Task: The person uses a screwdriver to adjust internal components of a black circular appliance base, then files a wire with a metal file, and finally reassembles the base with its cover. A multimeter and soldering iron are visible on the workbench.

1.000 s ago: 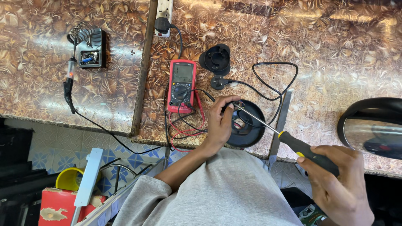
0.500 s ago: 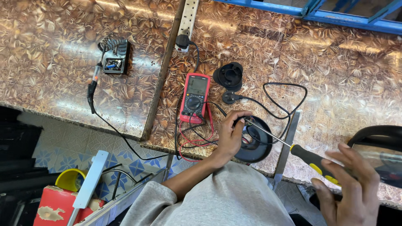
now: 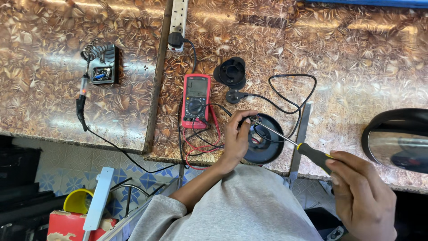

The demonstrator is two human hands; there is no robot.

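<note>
Right hand (image 3: 363, 196) is closed around the black-and-yellow handle of a long steel-shafted screwdriver (image 3: 312, 154), its tip reaching into the round black disc-shaped base (image 3: 264, 139) at the patterned brown tabletop's (image 3: 356, 67) near edge. Left hand (image 3: 235, 138) curls its fingers on that base, steadying it. Judging by this, a screw is being worked; next, the tip must stay seated.

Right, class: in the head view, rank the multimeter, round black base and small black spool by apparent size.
1. Round black base, partly hidden by the hand.
2. Multimeter, looking close to the base, so unsure.
3. Small black spool.
</note>
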